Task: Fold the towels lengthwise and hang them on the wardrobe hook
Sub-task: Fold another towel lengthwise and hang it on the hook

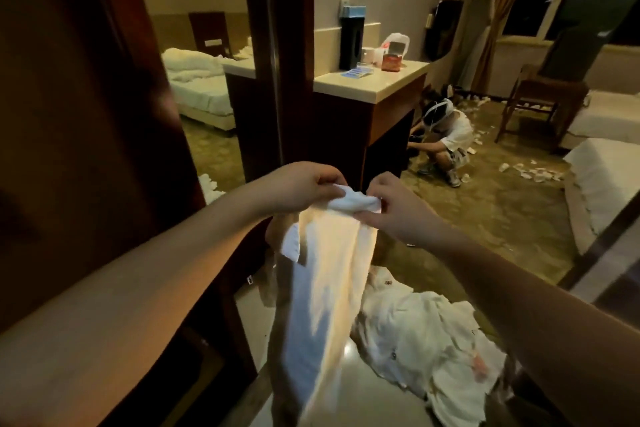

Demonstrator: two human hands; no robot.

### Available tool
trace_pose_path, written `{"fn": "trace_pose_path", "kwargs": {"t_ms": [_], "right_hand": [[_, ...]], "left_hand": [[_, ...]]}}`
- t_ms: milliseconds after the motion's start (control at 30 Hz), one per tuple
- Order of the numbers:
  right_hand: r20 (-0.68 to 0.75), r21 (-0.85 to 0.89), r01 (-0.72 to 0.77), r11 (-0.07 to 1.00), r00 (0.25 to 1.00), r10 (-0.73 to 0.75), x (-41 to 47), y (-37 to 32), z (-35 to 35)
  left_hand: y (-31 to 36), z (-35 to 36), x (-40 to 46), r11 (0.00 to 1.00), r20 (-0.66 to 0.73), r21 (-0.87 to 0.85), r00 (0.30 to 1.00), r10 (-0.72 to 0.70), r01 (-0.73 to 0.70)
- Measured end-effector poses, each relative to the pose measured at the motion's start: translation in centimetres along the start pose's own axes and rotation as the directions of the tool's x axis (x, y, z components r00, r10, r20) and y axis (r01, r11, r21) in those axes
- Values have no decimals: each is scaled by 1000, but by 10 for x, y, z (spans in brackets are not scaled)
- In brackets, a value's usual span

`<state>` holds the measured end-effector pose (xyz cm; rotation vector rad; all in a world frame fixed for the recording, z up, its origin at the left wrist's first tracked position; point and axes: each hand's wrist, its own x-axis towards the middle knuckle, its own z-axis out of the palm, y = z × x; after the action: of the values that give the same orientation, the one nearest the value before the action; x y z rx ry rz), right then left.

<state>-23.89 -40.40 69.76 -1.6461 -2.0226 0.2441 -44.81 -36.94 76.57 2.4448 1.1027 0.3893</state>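
Both hands, left (298, 189) and right (398, 210), pinch towel (329, 288) top edge; towel hangs; pile (433, 340) on floor.

A single head-worn wide-angle camera looks forward and down, close over both forearms, toward the glossy tiled floor (363, 402) beyond.

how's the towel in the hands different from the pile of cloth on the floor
The towel hangs down as one long, narrow strip; the floor pile lies crumpled and spread out. The towel is gripped at its top edge by the left hand and right hand; the pile is untouched. The pile shows reddish marks, the towel none. Both are white fabric.
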Motion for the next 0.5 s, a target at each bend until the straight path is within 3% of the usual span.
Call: {"fn": "trace_pose_path", "kwargs": {"t_ms": [100, 267, 500], "right_hand": [[21, -38, 19, 999, 1000, -18, -19, -46, -1], [24, -108, 79, 991, 997, -77, -54, -115, 7], [135, -110, 173, 979, 978, -158, -102, -198, 16]], "left_hand": [[1, -15, -57, 996, -8, 3, 996, -90, 90], [-2, -21, -156, 931, -13, 199, 950, -311, 307], [12, -29, -290, 793, -241, 342, 863, -445, 505]]}}
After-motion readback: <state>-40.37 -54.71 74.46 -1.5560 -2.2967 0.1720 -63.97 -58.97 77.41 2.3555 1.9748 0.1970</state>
